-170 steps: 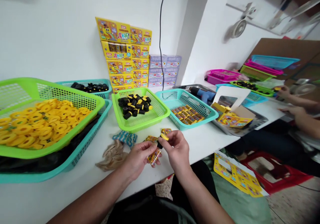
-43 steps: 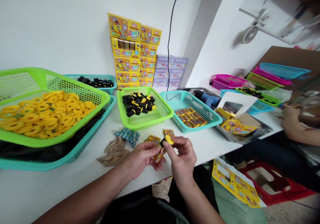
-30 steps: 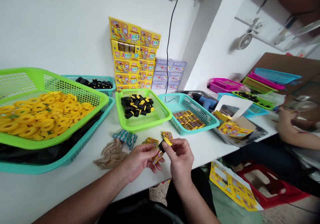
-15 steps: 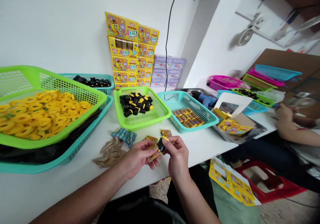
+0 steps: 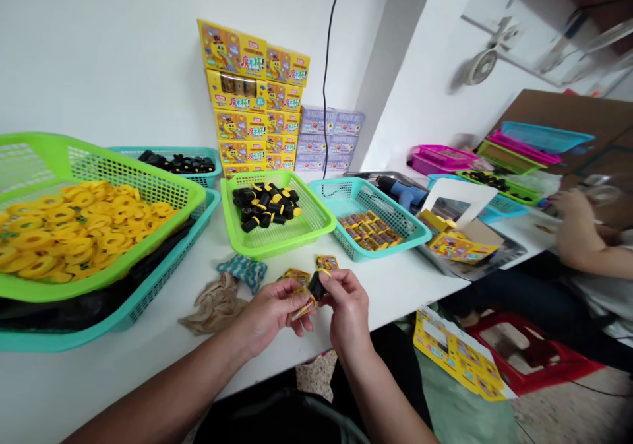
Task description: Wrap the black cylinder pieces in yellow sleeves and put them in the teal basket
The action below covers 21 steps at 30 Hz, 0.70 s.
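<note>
My right hand [image 5: 349, 305] pinches a small black cylinder [image 5: 316, 286] with a yellow end between thumb and fingers. In my left hand [image 5: 270, 315] is a small yellow printed piece, like a label or wrapper [image 5: 303, 309], its edge close against the cylinder. Whether the two are joined cannot be seen. Just beyond my fingers, more printed pieces lie on the white table: one printed piece [image 5: 327, 262] on the right and another stack [image 5: 297, 275] partly behind my left fingers. A crumpled beige cloth [image 5: 215, 304] and a blue patterned cloth [image 5: 243, 270] are left of my hands.
A green basket [image 5: 277, 249] holds black-and-yellow cylinders; a turquoise basket [image 5: 376, 254] holds wrapped ones. Yellow rings [image 5: 79, 226] fill a left basket. Yellow boxes [image 5: 240, 127] are stacked by the wall. A metal tray [image 5: 507, 259] stands at right, near another person's arm [image 5: 583, 226].
The view has shifted slightly. Both hands stay close together with the cylinder and printed piece, and the printed piece's angle has changed a little. The other person's arm has moved.
</note>
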{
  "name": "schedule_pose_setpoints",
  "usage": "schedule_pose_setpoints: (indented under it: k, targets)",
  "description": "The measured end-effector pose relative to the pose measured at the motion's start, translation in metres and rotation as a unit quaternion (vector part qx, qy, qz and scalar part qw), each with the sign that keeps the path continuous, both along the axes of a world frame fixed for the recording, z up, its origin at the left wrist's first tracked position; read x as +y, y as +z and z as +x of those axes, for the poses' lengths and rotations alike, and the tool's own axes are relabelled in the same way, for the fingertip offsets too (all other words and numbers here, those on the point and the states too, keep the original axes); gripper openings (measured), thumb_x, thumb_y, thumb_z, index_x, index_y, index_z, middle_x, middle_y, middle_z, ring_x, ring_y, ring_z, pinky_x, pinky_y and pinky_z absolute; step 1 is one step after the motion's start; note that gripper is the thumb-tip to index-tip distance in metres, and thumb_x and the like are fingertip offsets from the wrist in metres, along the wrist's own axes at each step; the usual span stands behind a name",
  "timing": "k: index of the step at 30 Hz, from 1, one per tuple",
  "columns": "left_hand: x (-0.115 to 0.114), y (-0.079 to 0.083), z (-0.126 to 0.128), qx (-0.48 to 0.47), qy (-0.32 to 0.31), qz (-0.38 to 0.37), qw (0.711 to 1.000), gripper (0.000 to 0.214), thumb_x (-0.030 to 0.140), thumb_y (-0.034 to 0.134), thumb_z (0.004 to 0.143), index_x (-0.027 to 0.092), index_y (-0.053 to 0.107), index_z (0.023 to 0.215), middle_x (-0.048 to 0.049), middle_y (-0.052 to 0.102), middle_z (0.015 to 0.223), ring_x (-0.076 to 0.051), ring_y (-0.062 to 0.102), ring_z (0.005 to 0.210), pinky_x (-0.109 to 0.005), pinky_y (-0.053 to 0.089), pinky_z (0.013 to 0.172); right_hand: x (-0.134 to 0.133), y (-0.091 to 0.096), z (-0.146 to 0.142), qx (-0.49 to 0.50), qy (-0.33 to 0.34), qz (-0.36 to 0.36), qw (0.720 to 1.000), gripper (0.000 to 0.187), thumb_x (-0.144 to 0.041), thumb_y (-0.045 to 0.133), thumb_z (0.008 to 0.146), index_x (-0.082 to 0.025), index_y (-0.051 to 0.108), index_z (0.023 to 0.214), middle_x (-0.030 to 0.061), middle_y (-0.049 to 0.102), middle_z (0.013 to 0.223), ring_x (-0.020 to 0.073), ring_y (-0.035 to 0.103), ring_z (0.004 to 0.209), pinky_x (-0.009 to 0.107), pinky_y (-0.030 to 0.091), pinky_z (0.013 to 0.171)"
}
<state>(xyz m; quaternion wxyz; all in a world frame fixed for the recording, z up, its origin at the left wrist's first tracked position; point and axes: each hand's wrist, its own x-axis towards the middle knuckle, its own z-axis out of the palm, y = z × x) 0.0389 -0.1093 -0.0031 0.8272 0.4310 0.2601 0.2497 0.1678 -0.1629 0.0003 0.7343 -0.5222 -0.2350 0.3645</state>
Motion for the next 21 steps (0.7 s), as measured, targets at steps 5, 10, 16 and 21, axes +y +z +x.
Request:
schedule_pose_setpoints:
  k: [5, 10, 16, 21]
  targets:
    - [0.002, -0.003, -0.001, 0.014, 0.014, 0.002, 1.0, 0.04, 0.043, 0.082, 0.068, 0.01, 0.064, 0.081, -0.0072, 0.067, 0.075, -0.014, 0.063, 0.054, -0.021, 0.044, 0.046, 0.0, -0.002, 0.004, -0.025, -0.019, 0.017, 0.999, 0.031, -0.038, 0.081, 0.066, -0.017, 0.059, 0.074, -0.0023, 0.057, 0.063, 0.0108, 0.049, 0.055, 0.023, 0.041, 0.05]
    - [0.005, -0.002, -0.003, 0.037, 0.054, 0.026, 0.997, 0.038, 0.044, 0.079, 0.071, 0.01, 0.067, 0.085, -0.0075, 0.067, 0.077, -0.012, 0.061, 0.054, -0.019, 0.041, 0.045, -0.007, 0.006, 0.016, 0.024, 0.064, 0.012, 0.998, 0.026, -0.035, 0.073, 0.067, -0.017, 0.06, 0.082, -0.0016, 0.057, 0.064, 0.011, 0.046, 0.051, 0.023, 0.035, 0.046]
    - [0.006, 0.002, -0.002, 0.049, 0.106, 0.11, 0.987, 0.035, 0.045, 0.075, 0.075, 0.012, 0.068, 0.083, -0.0049, 0.065, 0.071, -0.013, 0.058, 0.059, -0.02, 0.043, 0.048, -0.021, 0.015, 0.012, -0.077, 0.216, -0.015, 0.973, 0.029, -0.026, 0.074, 0.066, -0.018, 0.063, 0.092, -0.0036, 0.058, 0.063, 0.0119, 0.05, 0.06, 0.023, 0.035, 0.056]
    - [0.003, 0.003, -0.001, 0.072, 0.117, 0.163, 0.977, 0.036, 0.047, 0.076, 0.073, 0.012, 0.07, 0.079, -0.0039, 0.063, 0.07, -0.012, 0.053, 0.058, -0.021, 0.044, 0.048, -0.018, 0.015, 0.004, -0.125, 0.262, -0.05, 0.956, 0.012, -0.026, 0.069, 0.07, -0.017, 0.068, 0.078, -0.0008, 0.063, 0.064, 0.0114, 0.05, 0.057, 0.023, 0.035, 0.055]
